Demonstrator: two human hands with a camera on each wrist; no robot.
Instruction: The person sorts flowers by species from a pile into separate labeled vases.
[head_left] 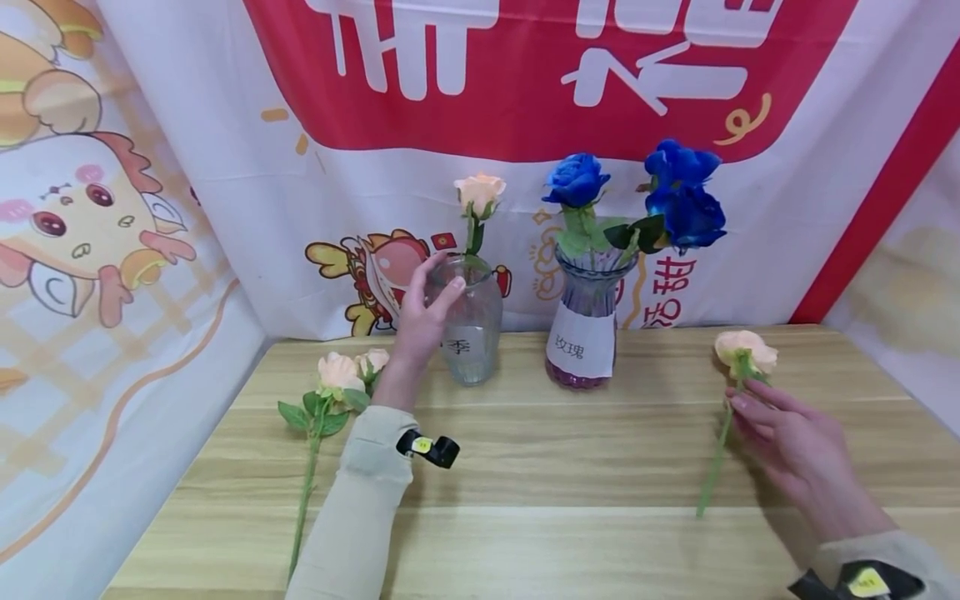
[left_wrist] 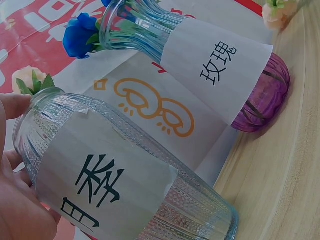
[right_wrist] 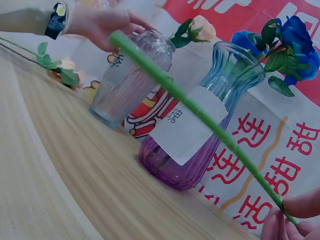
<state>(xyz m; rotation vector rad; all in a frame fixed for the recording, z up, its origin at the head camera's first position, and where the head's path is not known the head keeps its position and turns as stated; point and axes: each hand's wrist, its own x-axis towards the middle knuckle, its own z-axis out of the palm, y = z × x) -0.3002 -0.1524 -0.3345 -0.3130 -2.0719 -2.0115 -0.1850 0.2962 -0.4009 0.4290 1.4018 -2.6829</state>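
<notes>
My left hand [head_left: 423, 321] grips the clear ribbed glass vase [left_wrist: 120, 107] round its neck, thumb near the rim. One peach rose [head_left: 480, 193] stands in that vase, and a white paper label with black characters is on its side. Over at the right, my right hand [head_left: 791, 437] pinches the green stem [right_wrist: 210, 122] of another peach rose [head_left: 744, 352] just below its bloom. That stem slants down toward the table in the head view. In the right wrist view its bloom is out of frame.
A blue-to-purple glass vase [head_left: 577, 292] with several blue roses [head_left: 686, 212] and a paper label stands right of the clear vase. Peach roses [head_left: 341, 372] lie on the wooden table [head_left: 540, 475] at the left, partly behind my left arm. A printed cloth [head_left: 420, 125] hangs behind.
</notes>
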